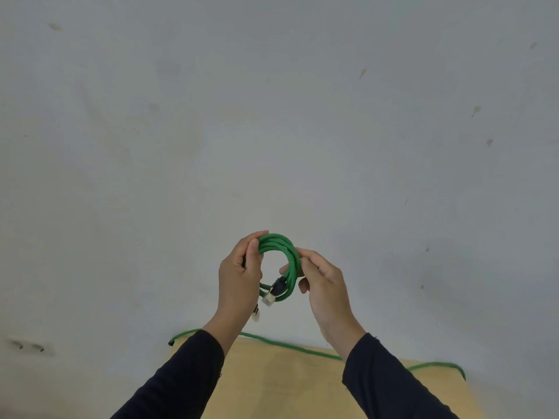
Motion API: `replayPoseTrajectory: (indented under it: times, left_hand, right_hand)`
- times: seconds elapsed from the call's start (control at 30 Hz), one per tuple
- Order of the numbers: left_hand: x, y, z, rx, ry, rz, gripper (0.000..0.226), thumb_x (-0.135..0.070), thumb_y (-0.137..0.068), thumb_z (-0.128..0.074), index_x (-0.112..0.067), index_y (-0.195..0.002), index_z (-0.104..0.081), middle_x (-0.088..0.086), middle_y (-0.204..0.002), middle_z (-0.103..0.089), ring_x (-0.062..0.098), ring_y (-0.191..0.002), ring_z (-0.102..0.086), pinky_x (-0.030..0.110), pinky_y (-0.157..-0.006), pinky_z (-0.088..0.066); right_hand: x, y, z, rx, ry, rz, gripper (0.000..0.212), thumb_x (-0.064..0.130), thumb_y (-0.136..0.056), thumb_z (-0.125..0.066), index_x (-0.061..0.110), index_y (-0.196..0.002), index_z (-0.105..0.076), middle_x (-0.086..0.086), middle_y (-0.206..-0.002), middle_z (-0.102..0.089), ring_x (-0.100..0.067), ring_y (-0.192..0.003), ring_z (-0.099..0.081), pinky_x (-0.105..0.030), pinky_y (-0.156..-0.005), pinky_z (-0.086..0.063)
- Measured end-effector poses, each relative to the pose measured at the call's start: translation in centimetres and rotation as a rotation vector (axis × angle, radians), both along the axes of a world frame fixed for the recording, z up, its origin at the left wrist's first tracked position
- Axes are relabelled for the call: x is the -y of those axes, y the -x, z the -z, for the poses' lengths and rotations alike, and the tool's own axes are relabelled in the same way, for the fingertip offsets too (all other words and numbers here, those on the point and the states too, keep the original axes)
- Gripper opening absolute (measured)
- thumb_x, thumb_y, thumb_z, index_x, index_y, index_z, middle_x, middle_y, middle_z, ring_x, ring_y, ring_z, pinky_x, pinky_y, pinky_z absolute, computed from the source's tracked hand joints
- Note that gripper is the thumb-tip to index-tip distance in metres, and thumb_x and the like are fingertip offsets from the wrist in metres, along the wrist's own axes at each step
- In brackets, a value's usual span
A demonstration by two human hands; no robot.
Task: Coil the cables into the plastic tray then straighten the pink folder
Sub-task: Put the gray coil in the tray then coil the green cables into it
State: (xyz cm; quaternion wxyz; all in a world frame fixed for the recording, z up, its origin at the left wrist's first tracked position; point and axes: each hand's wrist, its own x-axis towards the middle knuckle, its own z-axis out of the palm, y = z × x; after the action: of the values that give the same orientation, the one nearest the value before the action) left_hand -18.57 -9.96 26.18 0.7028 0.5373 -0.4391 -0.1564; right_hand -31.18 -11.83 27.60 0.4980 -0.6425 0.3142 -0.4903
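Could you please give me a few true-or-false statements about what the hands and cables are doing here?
1. Both hands hold a coiled green cable up in front of the wall. True.
2. The left hand is empty. False: it grips the left side of the coil, while the right hand pinches the right side.
3. A second green cable lies along the far edge of the wooden table. True.
4. The person wears short white sleeves. False: the sleeves are long and dark.
5. The coil already lies in a plastic tray. False: no tray is in view.
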Motion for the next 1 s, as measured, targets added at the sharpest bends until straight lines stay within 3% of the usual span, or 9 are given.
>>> replayPoseTrajectory:
  times: [0.13,0.23,0.33,0.47,0.6,0.7,0.87,1.0]
  left_hand:
    - [0.1,0.6,0.1,-0.043,-0.002,-0.050,0.030,-0.022,-0.098,-0.038,-0.037,-0.099,-0.064,-0.012,-0.069,-0.058,0.007,-0.058,-0.048,0.029,-0.064,-0.046]
    - [-0.1,1.4,0.6,-0.110,-0.010,-0.072,0.030,-0.023,-0.098,-0.037,-0.036,-0.101,-0.063,-0.009,-0.077,-0.059,0.010,-0.069,-0.053,0.026,-0.070,-0.046]
    - [-0.3,1.8,1.0,-0.190,-0.026,-0.087,0.030,-0.024,-0.098,-0.035,-0.037,-0.099,-0.063,-0.006,-0.085,-0.063,0.012,-0.076,-0.056,0.024,-0.067,-0.046]
    - [-0.5,2.4,2.0,-0.193,-0.054,-0.092,0.030,-0.027,-0.099,-0.032,-0.038,-0.097,-0.060,-0.009,-0.088,-0.063,0.006,-0.079,-0.057,0.029,-0.072,-0.049]
    - [-0.8,2.8,3.7,-0.207,-0.133,-0.094,0.028,-0.032,-0.097,-0.034,-0.041,-0.096,-0.061,-0.015,-0.096,-0.066,0.010,-0.094,-0.061,0.040,-0.087,-0.052]
    - [-1.6,3.6,5.8,-0.164,-0.198,-0.050,0.028,-0.034,-0.096,-0.034,-0.040,-0.100,-0.061,-0.009,-0.098,-0.067,0.022,-0.098,-0.061,0.045,-0.089,-0.051]
    - [-4.3,5.9,10.7,-0.038,-0.357,0.085,0.029,-0.033,-0.097,-0.034,-0.032,-0.115,-0.057,-0.002,-0.111,-0.065,0.019,-0.103,-0.058,0.040,-0.093,-0.047]
    - [-7.6,8.3,15.1,0.024,-0.511,0.187,0.033,-0.031,-0.097,-0.036,-0.026,-0.126,-0.051,0.000,-0.099,-0.065,0.017,-0.095,-0.060,0.037,-0.090,-0.048]
  right_hand:
    - [-0.7,-1.1,1.8,-0.161,0.236,0.144,0.035,0.025,-0.097,-0.040,0.035,-0.131,-0.040,-0.001,-0.083,-0.067,-0.008,-0.074,-0.060,-0.012,-0.067,-0.046]
    - [-0.5,-1.7,2.7,-0.193,0.318,0.247,0.034,0.021,-0.097,-0.040,0.029,-0.129,-0.047,-0.005,-0.089,-0.065,-0.010,-0.075,-0.059,-0.021,-0.071,-0.050]
    - [-0.5,-2.1,3.4,-0.194,0.357,0.313,0.033,0.018,-0.096,-0.040,0.025,-0.127,-0.051,-0.004,-0.091,-0.063,-0.015,-0.079,-0.059,-0.030,-0.074,-0.053]
    - [-1.0,-2.4,4.4,-0.197,0.356,0.394,0.035,0.014,-0.097,-0.040,0.022,-0.129,-0.050,-0.003,-0.088,-0.062,-0.016,-0.079,-0.059,-0.030,-0.074,-0.053]
    - [-2.1,-1.9,5.7,-0.158,0.163,0.395,0.034,0.014,-0.097,-0.039,0.023,-0.128,-0.051,-0.003,-0.082,-0.061,-0.009,-0.070,-0.056,-0.009,-0.059,-0.046]
    - [-3.3,-0.9,7.3,-0.173,0.035,0.423,0.033,0.017,-0.098,-0.037,0.025,-0.128,-0.050,-0.001,-0.081,-0.060,-0.007,-0.069,-0.055,-0.008,-0.059,-0.046]
    - [-6.0,2.2,11.1,-0.216,-0.158,0.463,0.033,0.016,-0.099,-0.035,0.020,-0.128,-0.050,0.002,-0.077,-0.058,-0.006,-0.061,-0.054,-0.005,-0.049,-0.042]
    - [-8.5,5.8,14.9,-0.321,-0.280,0.443,0.033,0.016,-0.099,-0.035,0.020,-0.128,-0.050,-0.003,-0.079,-0.060,-0.008,-0.060,-0.054,-0.005,-0.045,-0.040]
